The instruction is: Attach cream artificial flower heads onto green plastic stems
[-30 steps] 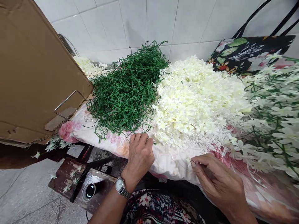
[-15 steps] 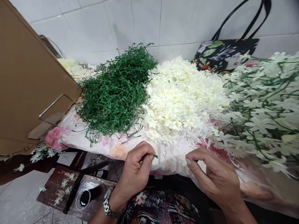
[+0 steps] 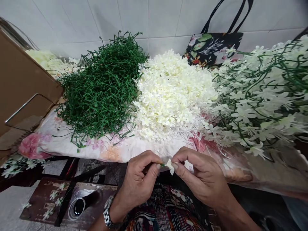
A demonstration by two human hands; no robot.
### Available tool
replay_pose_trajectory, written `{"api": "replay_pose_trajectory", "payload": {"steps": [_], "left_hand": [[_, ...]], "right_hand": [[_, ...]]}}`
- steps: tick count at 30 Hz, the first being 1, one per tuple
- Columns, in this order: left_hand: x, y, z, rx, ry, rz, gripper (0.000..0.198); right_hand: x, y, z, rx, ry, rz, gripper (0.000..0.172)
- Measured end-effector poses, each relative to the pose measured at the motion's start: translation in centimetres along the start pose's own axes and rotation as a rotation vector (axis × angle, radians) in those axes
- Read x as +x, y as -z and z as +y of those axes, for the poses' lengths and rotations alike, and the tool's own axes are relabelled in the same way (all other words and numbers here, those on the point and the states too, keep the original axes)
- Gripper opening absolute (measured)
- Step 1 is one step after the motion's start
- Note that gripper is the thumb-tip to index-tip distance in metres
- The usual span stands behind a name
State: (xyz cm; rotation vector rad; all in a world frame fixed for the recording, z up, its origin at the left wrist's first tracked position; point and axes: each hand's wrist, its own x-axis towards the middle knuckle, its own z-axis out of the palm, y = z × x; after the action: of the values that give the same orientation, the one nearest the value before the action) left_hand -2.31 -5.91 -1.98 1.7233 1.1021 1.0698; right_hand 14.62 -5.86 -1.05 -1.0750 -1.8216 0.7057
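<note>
I pinch a green artificial stem (image 3: 163, 165) in my left hand (image 3: 141, 178), just beside the white blossom (image 3: 170, 167) my right hand (image 3: 199, 171) grips.

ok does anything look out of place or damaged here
A few white flowers lie on the low wooden surface, which looks odd because the main white pile sits up on the flowered cloth. The wood also looks worn in patches. Nothing looks clearly spilled.
</note>
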Motion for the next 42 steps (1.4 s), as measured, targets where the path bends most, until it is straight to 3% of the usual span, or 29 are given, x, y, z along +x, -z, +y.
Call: {"api": "replay_pose_trajectory", "payload": {"steps": [5,12,22,42], "left_hand": [[0.0,-0.2,-0.2,0.167,-0.122,0.015,0.017],[0.4,-0.5,-0.5,0.276,-0.107,0.035,0.017],[0.6,-1.1,-2.0,0.311,-0.086,0.020,0.018],[0.8,-1.5,-2.4,0.363,-0.112,0.033,0.020]], "right_hand": [[-0.3,-0.2,0.4,-0.083,0.019,-0.042,0.013],[-0.5,-0.8,0.9,-0.256,0.160,-0.008,0.014],[-0.7,-2.1,2.7,-0.150,0.060,-0.006,0.011],[-0.9,-2.7,3.6,-0.169,0.072,-0.031,0.009]]}}
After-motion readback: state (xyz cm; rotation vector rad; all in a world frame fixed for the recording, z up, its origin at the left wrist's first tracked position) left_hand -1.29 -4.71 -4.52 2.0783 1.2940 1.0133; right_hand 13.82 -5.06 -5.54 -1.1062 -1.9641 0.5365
